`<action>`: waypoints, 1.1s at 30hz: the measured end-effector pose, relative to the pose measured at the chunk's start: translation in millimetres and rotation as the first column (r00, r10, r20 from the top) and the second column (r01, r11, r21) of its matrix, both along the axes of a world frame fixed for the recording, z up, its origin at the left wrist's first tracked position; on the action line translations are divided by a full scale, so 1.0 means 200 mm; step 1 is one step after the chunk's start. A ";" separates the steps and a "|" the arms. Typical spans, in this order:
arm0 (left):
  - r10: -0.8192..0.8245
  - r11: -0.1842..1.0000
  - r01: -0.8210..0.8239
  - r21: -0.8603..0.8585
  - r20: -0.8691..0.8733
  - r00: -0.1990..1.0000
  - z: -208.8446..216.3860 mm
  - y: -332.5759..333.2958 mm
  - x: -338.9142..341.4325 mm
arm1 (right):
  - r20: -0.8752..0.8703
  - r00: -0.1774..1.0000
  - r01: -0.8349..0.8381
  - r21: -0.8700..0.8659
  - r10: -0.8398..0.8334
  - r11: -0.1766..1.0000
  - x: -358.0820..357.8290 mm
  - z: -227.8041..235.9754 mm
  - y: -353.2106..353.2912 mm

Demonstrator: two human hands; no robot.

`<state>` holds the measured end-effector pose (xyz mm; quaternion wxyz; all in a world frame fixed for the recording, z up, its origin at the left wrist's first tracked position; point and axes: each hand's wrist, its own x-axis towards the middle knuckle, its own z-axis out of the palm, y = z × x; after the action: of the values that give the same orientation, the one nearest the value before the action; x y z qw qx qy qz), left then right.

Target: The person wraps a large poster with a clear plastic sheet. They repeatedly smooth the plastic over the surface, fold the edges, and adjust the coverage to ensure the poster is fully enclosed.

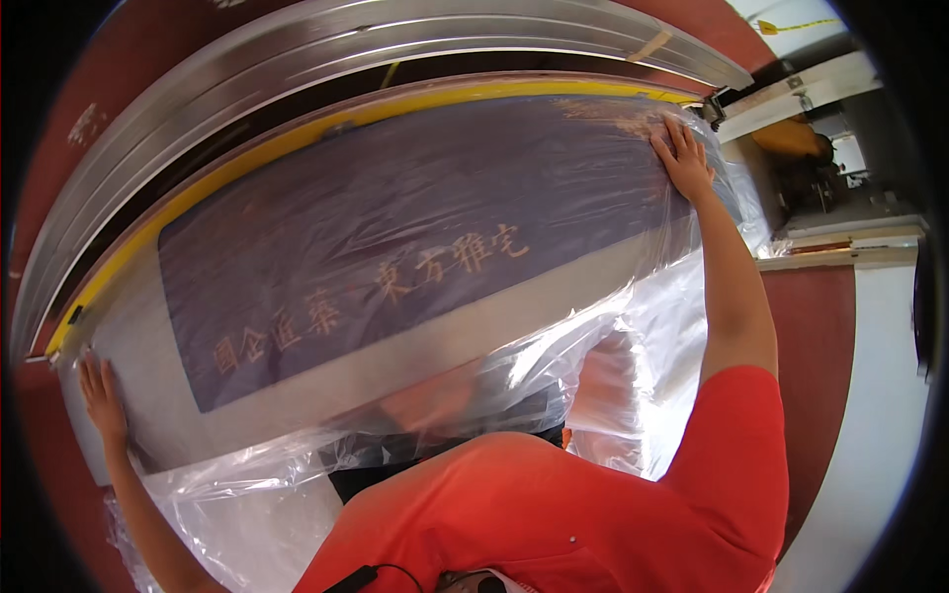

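Note:
A sheet of clear plastic film lies over a wide pale panel in front of me. Through it shows a dark grey-purple mat with a row of tan characters. My left hand rests at the panel's left edge, its fingers outstretched and nothing visibly held. At the far right corner, my right hand lies on the film with fingers spread, over the mat's end. Wrinkled film hangs down at the near side, close to my red shirt.
Beyond the mat runs a yellow strip, then a dark gap and a curved-looking ribbed metal rail. Reddish-brown flooring shows at the right. Farther right, an opening holds dark equipment beside a white surface.

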<state>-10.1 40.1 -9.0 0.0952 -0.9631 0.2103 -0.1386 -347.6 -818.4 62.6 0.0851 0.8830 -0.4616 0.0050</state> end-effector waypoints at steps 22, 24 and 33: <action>-0.122 0.992 0.119 -0.036 -0.091 0.988 0.10 0.13 0.08 | 0.078 0.994 -0.081 0.030 0.079 0.996 -0.08 -0.05 -0.45; -0.068 0.998 0.067 -0.019 -0.100 0.993 0.08 0.21 0.05 | 0.090 0.990 -0.104 -0.094 0.113 0.990 -0.02 -0.15 -0.33; 0.126 0.895 -0.082 0.438 -0.074 0.989 0.53 -0.50 -0.01 | 0.733 0.632 -0.203 -0.158 0.252 0.966 -0.34 0.14 -0.11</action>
<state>-12.8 -60.3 96.3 0.3038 -0.9332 0.1886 -0.0346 -415.0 -841.4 91.4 -0.0866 0.8507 -0.3401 0.3913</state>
